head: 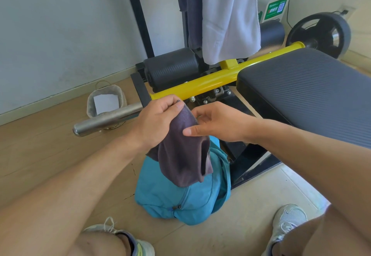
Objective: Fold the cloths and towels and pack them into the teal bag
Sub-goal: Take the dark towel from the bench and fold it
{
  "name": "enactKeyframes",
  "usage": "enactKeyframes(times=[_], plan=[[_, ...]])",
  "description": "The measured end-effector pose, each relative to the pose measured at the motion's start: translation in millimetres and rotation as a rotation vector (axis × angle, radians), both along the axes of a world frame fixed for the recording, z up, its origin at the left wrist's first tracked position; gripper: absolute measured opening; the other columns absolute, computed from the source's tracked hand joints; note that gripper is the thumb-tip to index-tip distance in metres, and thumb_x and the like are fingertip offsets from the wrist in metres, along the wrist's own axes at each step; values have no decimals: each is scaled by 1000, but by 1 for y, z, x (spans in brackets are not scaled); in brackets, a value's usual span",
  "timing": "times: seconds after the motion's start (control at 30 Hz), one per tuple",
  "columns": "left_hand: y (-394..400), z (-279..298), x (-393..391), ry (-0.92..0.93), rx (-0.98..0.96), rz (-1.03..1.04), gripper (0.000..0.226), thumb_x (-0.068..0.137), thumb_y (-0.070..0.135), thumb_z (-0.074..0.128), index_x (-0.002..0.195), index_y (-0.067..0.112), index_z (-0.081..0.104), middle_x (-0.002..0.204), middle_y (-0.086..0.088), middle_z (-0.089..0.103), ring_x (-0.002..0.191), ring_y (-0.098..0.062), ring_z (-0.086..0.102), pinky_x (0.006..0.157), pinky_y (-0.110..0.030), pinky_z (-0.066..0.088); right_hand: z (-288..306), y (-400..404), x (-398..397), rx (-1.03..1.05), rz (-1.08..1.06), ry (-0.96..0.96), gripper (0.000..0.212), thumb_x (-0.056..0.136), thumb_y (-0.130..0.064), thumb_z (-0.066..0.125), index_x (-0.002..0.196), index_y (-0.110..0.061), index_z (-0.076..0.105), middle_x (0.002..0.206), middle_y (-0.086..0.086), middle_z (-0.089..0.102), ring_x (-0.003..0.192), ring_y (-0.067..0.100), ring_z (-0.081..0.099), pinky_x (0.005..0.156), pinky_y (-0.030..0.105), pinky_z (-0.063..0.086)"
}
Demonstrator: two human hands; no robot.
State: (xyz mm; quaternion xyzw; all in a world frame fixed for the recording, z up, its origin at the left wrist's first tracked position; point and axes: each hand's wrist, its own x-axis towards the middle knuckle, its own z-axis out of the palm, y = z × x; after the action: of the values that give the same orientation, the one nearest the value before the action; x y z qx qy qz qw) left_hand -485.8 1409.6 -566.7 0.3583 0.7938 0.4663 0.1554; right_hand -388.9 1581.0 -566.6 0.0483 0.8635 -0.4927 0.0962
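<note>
A dark purple-grey cloth [185, 155] hangs in the middle of the view, doubled over. My left hand [158, 121] grips its top edge. My right hand [216, 123] is beside it, thumb laid on the cloth's front and fingers loosely curled behind its right edge. Under the cloth, on the floor between my feet, lies the teal bag [176, 201] with a zip on its front. A white towel [228, 17] and another dark cloth [192, 11] hang from the black frame at the back.
A weight bench with a grey ribbed pad [313, 91] and a yellow bar [210, 81] stands ahead and to the right, a steel bar end [106, 120] pointing left. A small basket [106, 103] sits by the wall. A weight plate [321, 33] is at the back right.
</note>
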Motion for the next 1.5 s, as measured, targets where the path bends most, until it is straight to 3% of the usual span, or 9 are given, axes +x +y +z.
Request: enactKeyframes(times=[0.23,0.33,0.57,0.93,1.0,1.1,1.2,1.27,1.5], plan=[[-2,1,0,23,21,15,31,97,36,44,86,15,64,82,-4,65,80,-18,58,77,-43,47,-4,1,-3,69,-147,53,36,78,-42,84,89,-11,70,69,-4,73,63,11,67,69,27,56],[-1,1,0,40,42,56,33,97,35,43,85,10,60,75,1,56,73,-13,51,72,-36,41,-5,3,-4,125,-200,61,35,78,-46,83,87,-14,71,79,-1,77,77,18,74,81,40,61],[2,-4,-4,51,35,165,34,104,32,43,87,5,54,71,3,45,67,-13,41,67,-36,35,-5,4,-3,159,-219,77,22,86,-47,75,88,-26,79,84,-13,77,79,1,70,77,23,57],[1,-6,-6,64,-15,221,33,109,27,42,79,15,50,70,4,44,66,-11,40,63,-30,33,-3,0,-3,198,-127,79,22,95,-44,65,102,-30,81,92,-16,77,84,-1,70,84,25,59],[0,-6,-5,-11,4,209,33,109,28,40,82,13,53,76,-1,50,74,-15,47,73,-34,38,-2,0,-3,181,-146,79,22,94,-44,66,98,-29,81,90,-16,77,82,-2,69,82,23,59],[4,-5,0,-150,51,290,36,109,32,40,129,13,63,129,1,61,125,-13,52,113,-34,37,3,-2,-4,203,-144,106,18,94,-45,66,85,-32,75,88,-15,72,81,-2,67,69,11,52],[9,-3,0,-141,103,312,26,108,38,42,95,30,63,105,6,52,101,-7,47,92,-28,38,6,-6,-3,198,-60,88,17,95,-42,66,88,-26,70,90,-11,73,84,1,67,71,14,51],[9,-1,-1,-97,87,283,47,102,52,44,74,14,46,80,1,41,79,-15,40,76,-37,35,1,-7,-2,222,17,29,11,94,-30,70,98,-21,65,93,-10,73,90,10,69,83,32,56],[6,6,2,11,-4,221,59,82,65,68,73,12,43,65,-9,42,60,-17,42,61,-36,38,-7,1,-3,252,42,-27,17,83,-12,68,98,-20,68,95,-7,74,93,17,70,90,46,57]])
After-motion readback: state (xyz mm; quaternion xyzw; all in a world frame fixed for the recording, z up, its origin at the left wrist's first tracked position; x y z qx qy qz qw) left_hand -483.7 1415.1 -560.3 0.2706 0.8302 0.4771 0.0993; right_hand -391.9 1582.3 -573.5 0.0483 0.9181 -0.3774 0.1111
